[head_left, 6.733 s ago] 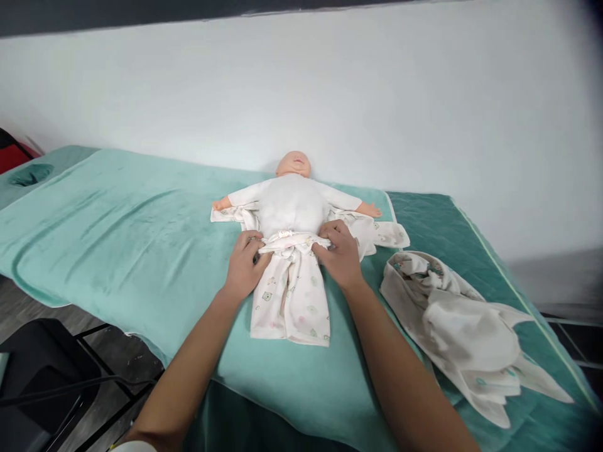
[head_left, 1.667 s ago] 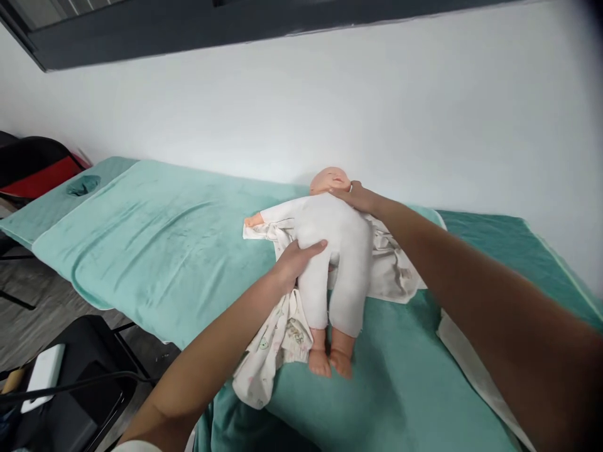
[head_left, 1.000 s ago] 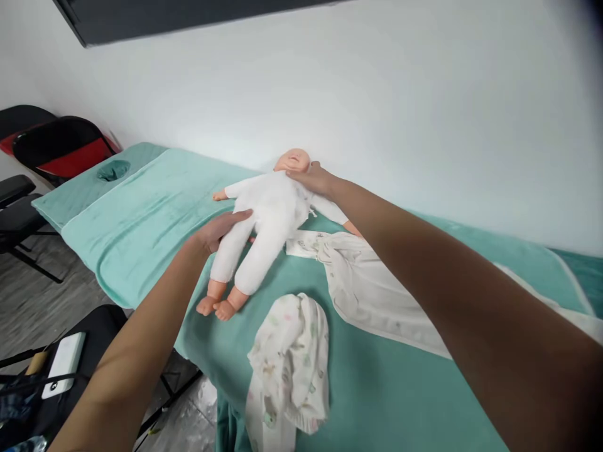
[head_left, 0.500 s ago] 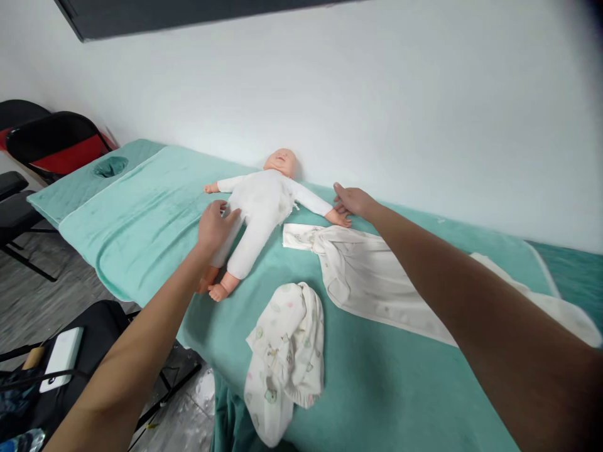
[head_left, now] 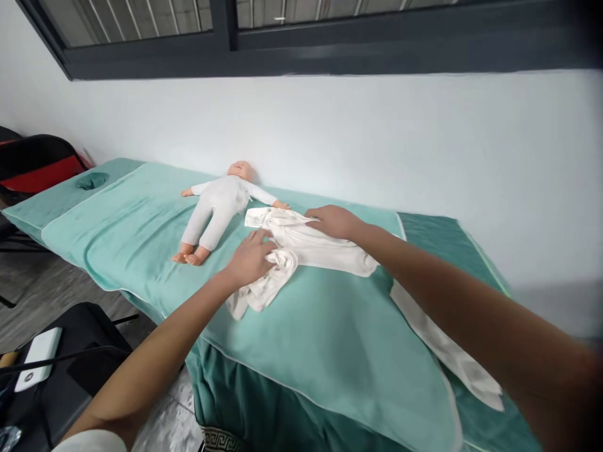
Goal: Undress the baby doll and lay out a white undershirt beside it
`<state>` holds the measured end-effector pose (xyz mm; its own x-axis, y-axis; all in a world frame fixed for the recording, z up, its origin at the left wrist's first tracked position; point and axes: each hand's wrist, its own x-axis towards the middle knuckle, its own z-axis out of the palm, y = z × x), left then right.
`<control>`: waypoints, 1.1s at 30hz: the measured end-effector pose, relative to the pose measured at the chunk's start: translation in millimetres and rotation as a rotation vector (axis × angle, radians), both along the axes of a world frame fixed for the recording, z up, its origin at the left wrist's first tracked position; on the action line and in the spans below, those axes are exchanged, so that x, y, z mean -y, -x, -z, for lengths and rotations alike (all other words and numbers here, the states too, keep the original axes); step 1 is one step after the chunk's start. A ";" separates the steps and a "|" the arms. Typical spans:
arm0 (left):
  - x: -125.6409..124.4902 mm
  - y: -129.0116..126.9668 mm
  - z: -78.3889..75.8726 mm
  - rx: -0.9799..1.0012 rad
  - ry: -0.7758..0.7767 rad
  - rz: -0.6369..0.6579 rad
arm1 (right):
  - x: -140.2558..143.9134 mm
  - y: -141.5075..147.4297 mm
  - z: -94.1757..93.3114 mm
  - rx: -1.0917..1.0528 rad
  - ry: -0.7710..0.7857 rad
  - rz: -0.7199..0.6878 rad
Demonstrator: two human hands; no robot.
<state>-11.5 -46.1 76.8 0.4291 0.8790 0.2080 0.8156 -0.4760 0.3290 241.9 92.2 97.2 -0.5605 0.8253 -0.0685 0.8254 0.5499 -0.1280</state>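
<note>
Both arms reach forward over the teal-covered table [head_left: 330, 326]. The left hand [head_left: 249, 258] lies palm down, fingers curled onto the bunched end of a white garment [head_left: 306, 248], gripping the crumpled cloth under its fingertips. The right hand [head_left: 335, 221] rests farther back on the same garment, palm down, fingers bent and pressing the fabric near its far edge; whether they pinch a fold or merely press cannot be told. The garment stretches between the two hands, flat beneath the right fingers and gathered beneath the left.

The right forearm, blurred in the near corner, covers part of a second white cloth [head_left: 447, 351] that trails to the right of the fingers toward the table's near edge; its shape is hard to make out. The left elbow is cut off at the bottom of the view.

A baby doll [head_left: 214, 204] in a white suit lies on its back beyond and to the left of the left fingers, apart from the garment. Bare teal cover lies open in front of both hands up to the near edge, and also left of the doll. The wall [head_left: 377, 138] stands close behind the right fingers.
</note>
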 end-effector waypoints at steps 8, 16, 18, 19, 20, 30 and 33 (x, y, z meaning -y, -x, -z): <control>5.8 -67.5 -35.9 -0.267 -0.360 0.245 | 126.8 -32.5 -70.6 -0.292 -0.009 -0.197; 31.3 -86.0 -53.7 -0.045 -0.362 -0.161 | 159.3 -74.1 -53.9 -0.337 0.227 0.272; 37.5 -87.9 -55.7 0.082 -0.311 -0.302 | 165.4 -59.8 -34.4 -0.514 0.336 0.321; 41.1 -87.9 -55.9 0.159 -0.286 -0.332 | 168.7 -48.8 -24.2 -0.655 0.415 0.350; 45.1 -87.0 -55.5 0.242 -0.261 -0.329 | 171.8 -36.0 -14.3 -0.807 0.511 0.364; 79.1 5.3 -31.6 0.619 -0.033 -0.106 | 173.7 93.6 26.0 -1.540 0.944 0.286; 84.6 36.2 -15.4 0.661 0.005 -0.127 | 174.4 127.4 24.9 -1.586 1.044 0.152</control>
